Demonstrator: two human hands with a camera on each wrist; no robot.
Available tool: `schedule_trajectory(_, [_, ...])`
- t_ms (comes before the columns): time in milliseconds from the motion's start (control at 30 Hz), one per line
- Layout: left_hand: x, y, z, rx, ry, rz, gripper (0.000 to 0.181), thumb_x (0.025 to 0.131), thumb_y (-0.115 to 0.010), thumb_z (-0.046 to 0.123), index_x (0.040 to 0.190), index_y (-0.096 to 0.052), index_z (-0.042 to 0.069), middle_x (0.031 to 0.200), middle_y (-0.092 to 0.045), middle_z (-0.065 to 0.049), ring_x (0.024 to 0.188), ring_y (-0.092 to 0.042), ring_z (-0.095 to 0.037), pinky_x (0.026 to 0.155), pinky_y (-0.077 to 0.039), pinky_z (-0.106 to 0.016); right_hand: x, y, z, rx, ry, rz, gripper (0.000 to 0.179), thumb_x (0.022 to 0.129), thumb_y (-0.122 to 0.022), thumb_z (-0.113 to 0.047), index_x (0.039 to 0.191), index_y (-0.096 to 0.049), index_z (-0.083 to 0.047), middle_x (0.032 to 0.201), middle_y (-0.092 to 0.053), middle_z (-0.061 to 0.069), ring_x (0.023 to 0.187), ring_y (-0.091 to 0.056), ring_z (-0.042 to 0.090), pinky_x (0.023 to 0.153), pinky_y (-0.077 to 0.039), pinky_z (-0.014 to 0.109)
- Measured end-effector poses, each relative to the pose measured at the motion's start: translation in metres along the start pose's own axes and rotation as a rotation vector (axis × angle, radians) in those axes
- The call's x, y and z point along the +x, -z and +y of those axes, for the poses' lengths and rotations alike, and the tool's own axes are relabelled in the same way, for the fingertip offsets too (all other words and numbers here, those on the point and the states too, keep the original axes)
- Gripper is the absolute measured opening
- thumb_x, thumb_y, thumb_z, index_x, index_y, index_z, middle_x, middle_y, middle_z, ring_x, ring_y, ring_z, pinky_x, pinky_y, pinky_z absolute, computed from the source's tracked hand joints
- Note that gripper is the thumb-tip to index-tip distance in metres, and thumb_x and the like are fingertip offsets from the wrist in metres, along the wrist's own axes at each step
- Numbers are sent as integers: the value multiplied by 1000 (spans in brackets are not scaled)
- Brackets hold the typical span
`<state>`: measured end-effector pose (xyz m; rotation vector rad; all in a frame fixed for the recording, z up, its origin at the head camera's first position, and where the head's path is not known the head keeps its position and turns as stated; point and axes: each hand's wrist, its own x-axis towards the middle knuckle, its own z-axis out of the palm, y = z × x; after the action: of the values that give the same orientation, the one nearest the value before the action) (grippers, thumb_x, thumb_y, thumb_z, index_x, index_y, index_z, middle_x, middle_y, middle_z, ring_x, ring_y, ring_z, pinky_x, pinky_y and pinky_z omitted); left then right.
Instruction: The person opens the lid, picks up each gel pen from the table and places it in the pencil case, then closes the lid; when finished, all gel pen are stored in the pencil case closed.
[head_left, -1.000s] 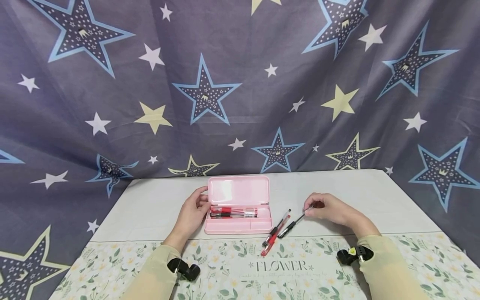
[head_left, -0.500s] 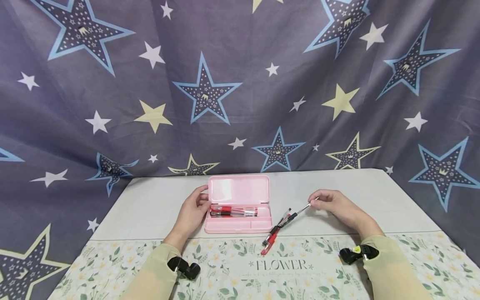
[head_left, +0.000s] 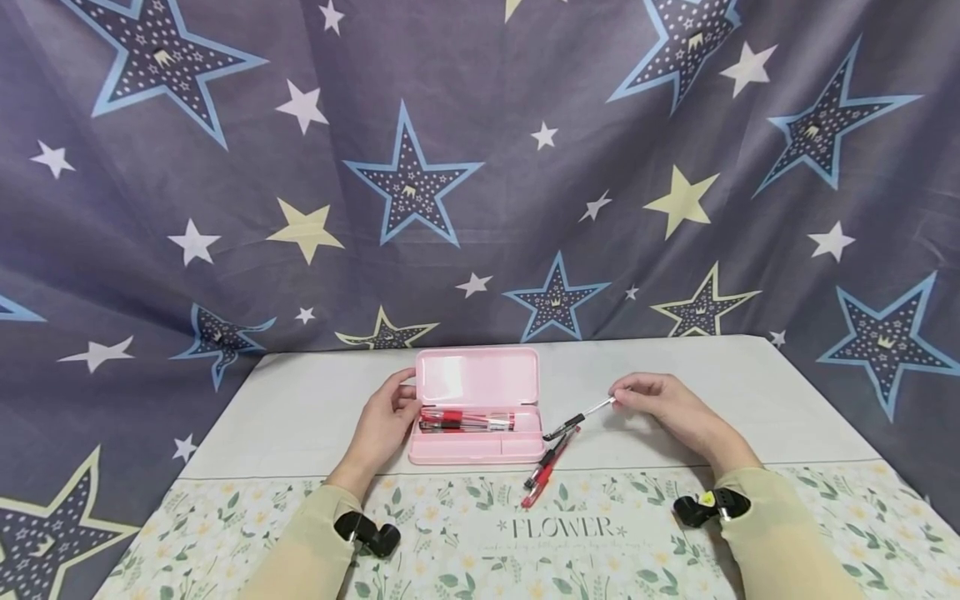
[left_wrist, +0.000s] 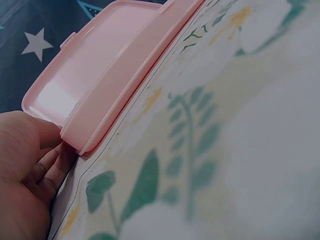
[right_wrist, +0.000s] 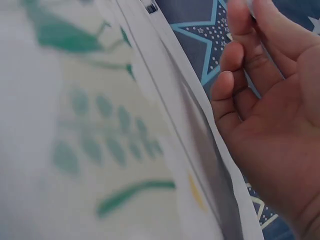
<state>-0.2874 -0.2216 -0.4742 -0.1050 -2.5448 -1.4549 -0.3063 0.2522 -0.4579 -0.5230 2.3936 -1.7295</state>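
Head view shows a person's right hand (head_left: pixel 663 408) pinching the end of a clear-barrelled pen with a black grip (head_left: pixel 576 420) between thumb and index finger. The pen slants down toward the right edge of an open pink plastic rectangular pencil case (head_left: pixel 450 452); whether its far end touches the case cannot be told. In the right wrist view the other fingers are bent, and the pinched end is mostly cut off by the frame's top edge.

The left hand (head_left: pixel 382 425) holds the case at its left end, thumb and fingers bent against it, as the left wrist view also shows. The case's lid is raised behind the base. Several red and black-gripped clear pens (head_left: pixel 467 422) lie in the rear compartment.

Just right of the case, a loose clear pen with a black grip (head_left: pixel 551 461) and a slim red pen (head_left: pixel 541 487) lie beside each other, partly overlapping, on a white tablecloth with a floral band (head_left: pixel 420 533). Behind the table hangs a dark star-printed fabric backdrop (head_left: pixel 495 208).
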Motion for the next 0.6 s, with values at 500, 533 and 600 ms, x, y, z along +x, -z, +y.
schedule_trajectory(500, [-2, 0, 2, -4, 8, -3, 55, 107, -68, 2, 160, -54, 8, 119, -76, -12, 104, -72, -23, 101, -54, -44, 10, -23, -23, 43, 66, 65, 37, 110, -70, -23, 125, -71, 12, 101, -79, 1, 110, -71, 15, 105, -47, 26])
schedule_trajectory(533, [-2, 0, 2, -7, 5, -2, 55, 107, -68, 2, 160, -54, 8, 119, -76, -12, 104, -72, -23, 101, -54, -44, 10, -25, -25, 37, 68, 69, 37, 110, -70, -23, 124, -71, 11, 102, -79, 0, 110, -71, 15, 106, -46, 26])
schedule_trajectory(600, [-1, 0, 1, -11, -2, 0, 55, 106, -68, 1, 160, -54, 7, 119, -76, -13, 104, -73, -24, 101, -53, -45, 11, -29, -29, 33, 75, 75, 36, 110, -70, -23, 123, -72, 10, 101, -79, 1, 111, -71, 15, 106, -47, 28])
